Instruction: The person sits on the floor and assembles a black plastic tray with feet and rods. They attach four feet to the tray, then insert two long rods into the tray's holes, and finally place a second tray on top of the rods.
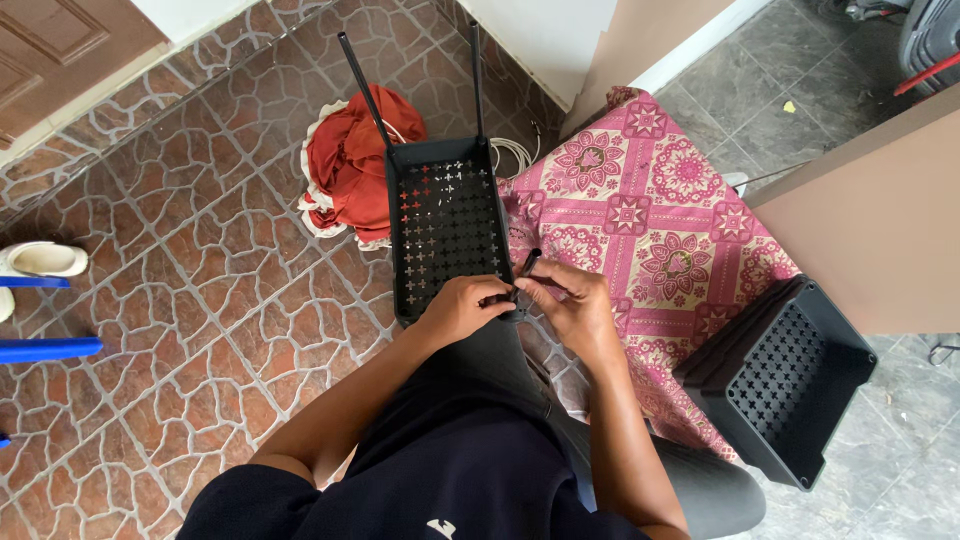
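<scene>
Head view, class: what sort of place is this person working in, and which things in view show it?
Probably a home, on the floor by a doorway. Stone-pattern floor tiles, a pink patterned mat and a wooden door suggest it. Both hands work at a black perforated basket on the person's lap.

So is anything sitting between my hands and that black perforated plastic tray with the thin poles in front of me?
Nothing visible does. The left hand and right hand already meet at the near edge of the black perforated plastic tray, with a short black rod at the fingers.
</scene>
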